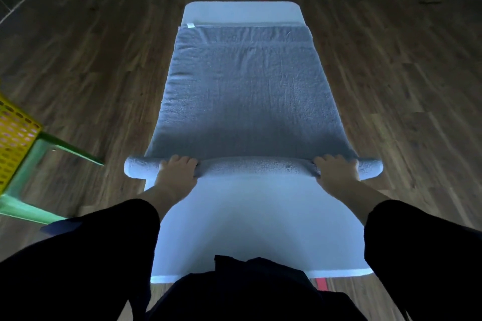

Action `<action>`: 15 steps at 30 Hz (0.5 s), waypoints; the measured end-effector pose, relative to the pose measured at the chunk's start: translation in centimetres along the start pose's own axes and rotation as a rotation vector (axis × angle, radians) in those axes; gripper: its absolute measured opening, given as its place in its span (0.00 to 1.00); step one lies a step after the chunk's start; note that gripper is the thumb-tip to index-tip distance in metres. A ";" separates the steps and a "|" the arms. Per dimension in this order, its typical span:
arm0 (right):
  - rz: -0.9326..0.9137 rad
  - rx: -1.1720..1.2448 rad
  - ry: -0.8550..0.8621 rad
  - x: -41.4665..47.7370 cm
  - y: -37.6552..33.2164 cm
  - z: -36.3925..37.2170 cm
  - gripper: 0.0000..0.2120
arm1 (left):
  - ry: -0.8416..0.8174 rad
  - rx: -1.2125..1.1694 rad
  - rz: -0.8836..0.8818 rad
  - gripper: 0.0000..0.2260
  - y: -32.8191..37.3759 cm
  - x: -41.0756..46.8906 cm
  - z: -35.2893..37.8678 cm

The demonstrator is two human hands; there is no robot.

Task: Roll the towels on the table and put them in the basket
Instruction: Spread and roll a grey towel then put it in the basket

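Observation:
A grey towel (245, 86) lies spread lengthwise on a narrow white table (260, 221). Its near end is wound into a thin roll (253, 165) that runs across the table and sticks out past both side edges. My left hand (176, 173) grips the roll near its left end, fingers curled over the top. My right hand (336, 171) grips it near the right end the same way. The far part of the towel is flat, with a small white label at its far left corner. A yellow perforated basket (13, 135) shows at the left edge of the view.
The basket sits on a green plastic stool (39, 161) to the left of the table, over a dark wooden floor (91, 60). A dark piece of cloth (247, 276) lies at the table's near edge, by my body.

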State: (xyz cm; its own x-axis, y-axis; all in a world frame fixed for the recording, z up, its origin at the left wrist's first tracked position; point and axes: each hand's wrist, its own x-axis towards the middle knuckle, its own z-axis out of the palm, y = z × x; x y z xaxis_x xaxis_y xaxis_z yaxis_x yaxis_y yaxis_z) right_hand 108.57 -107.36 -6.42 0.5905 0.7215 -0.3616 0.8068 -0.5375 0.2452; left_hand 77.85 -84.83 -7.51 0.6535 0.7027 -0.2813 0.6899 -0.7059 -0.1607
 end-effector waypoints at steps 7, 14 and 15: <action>-0.090 0.059 -0.242 1.2 2.6 -2.9 0.12 | -0.227 -0.151 0.074 0.17 -2.4 1.7 -2.2; -0.070 0.173 -0.103 0.4 -0.1 -0.3 0.26 | -0.078 -0.198 0.082 0.27 -0.7 0.9 0.7; -0.060 0.111 -0.061 0.2 -0.2 0.2 0.25 | -0.079 -0.149 0.073 0.25 -0.5 0.8 0.8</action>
State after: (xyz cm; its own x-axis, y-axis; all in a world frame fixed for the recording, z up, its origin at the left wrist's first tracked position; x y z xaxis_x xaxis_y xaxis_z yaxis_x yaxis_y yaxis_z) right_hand 108.50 -107.15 -6.71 0.5363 0.7276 -0.4277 0.8318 -0.5415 0.1220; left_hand 77.78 -84.03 -8.39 0.6812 0.6366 -0.3615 0.6837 -0.7298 0.0033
